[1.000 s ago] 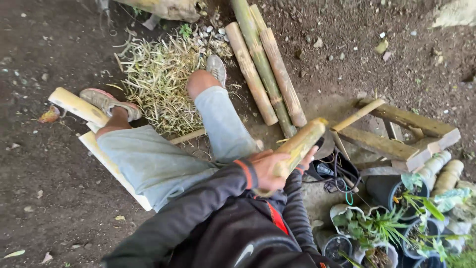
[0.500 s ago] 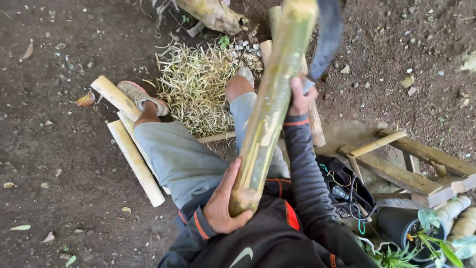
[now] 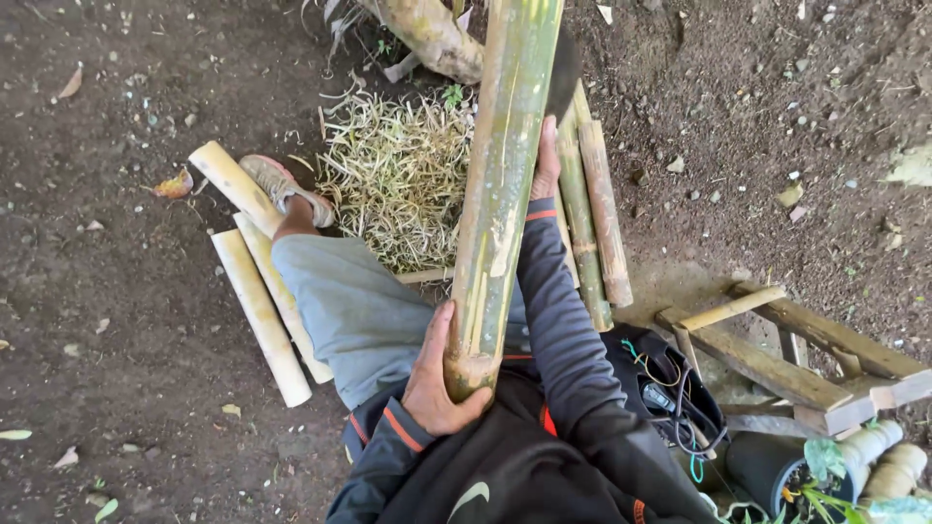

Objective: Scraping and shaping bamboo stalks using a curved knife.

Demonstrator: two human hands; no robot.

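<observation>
Your left hand (image 3: 442, 388) cups the cut base of a thick green bamboo pole (image 3: 500, 184) that stands up toward the camera, while your right hand (image 3: 546, 160) grips it higher, above the pile of shavings (image 3: 398, 175) on the dirt ground (image 3: 126, 116).

1. I see soft, even daylight, without hard shadows or glare.
2. The bamboo pole (image 3: 505, 184) at the upper centre looks slightly blurred.
3. The soil (image 3: 116, 369) on the left is sharp; the corners bend a little.
</observation>
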